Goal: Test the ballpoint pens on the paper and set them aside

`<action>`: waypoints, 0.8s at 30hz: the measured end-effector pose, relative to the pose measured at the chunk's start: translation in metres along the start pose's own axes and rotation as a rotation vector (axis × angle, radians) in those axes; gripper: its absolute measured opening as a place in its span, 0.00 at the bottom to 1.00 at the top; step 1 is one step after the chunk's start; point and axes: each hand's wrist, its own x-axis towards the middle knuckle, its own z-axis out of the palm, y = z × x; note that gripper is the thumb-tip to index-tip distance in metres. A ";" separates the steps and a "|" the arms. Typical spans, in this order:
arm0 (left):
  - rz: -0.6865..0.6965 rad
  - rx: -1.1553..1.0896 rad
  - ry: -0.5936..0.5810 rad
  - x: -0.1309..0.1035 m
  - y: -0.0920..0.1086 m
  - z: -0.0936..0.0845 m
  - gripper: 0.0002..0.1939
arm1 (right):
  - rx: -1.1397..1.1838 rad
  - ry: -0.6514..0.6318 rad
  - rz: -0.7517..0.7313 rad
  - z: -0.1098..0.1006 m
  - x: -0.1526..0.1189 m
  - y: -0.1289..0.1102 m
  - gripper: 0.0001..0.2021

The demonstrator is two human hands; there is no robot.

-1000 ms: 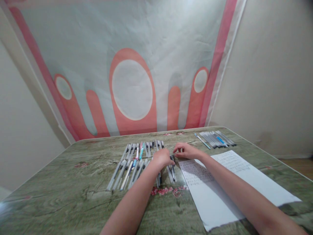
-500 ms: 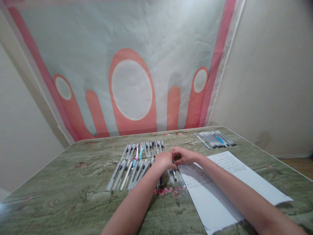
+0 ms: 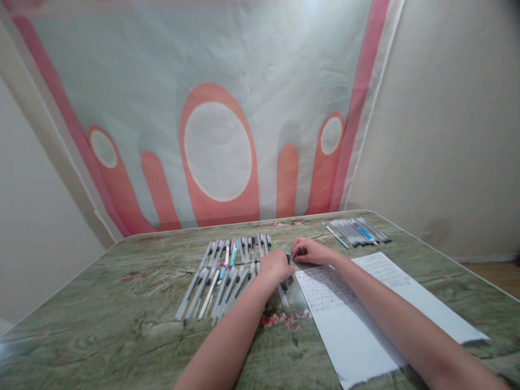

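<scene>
My left hand is closed at the right end of the pen rows, and a dark pen part shows at its fingertips. Just right of it, my right hand is curled with its fingertips pinched around something small and dark that I cannot make out. Clear-barrelled pens lie side by side in two rows left of my hands, a few with white, pink or teal barrels. My left hand and forearm hide part of the front row. Under my right forearm lies a sheet of handwritten paper.
At the back right of the wood-patterned table lies a group of thin pens or refills, one of them blue, with a light blue and white pen beside it. A printed curtain hangs behind the table.
My hands were together over a pen and have come apart. The right hand has moved slightly right and away from me. A pen that lay below the fingers no longer shows there.
</scene>
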 end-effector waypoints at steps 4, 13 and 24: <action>0.010 0.010 0.039 0.000 0.005 0.004 0.17 | -0.009 0.061 0.035 -0.003 -0.002 0.009 0.07; 0.006 -0.030 0.100 0.002 0.007 0.015 0.16 | 0.005 0.127 0.069 -0.004 -0.003 0.010 0.08; 0.100 -0.347 0.289 0.009 0.001 0.004 0.15 | 0.541 0.105 0.291 -0.011 0.003 -0.017 0.19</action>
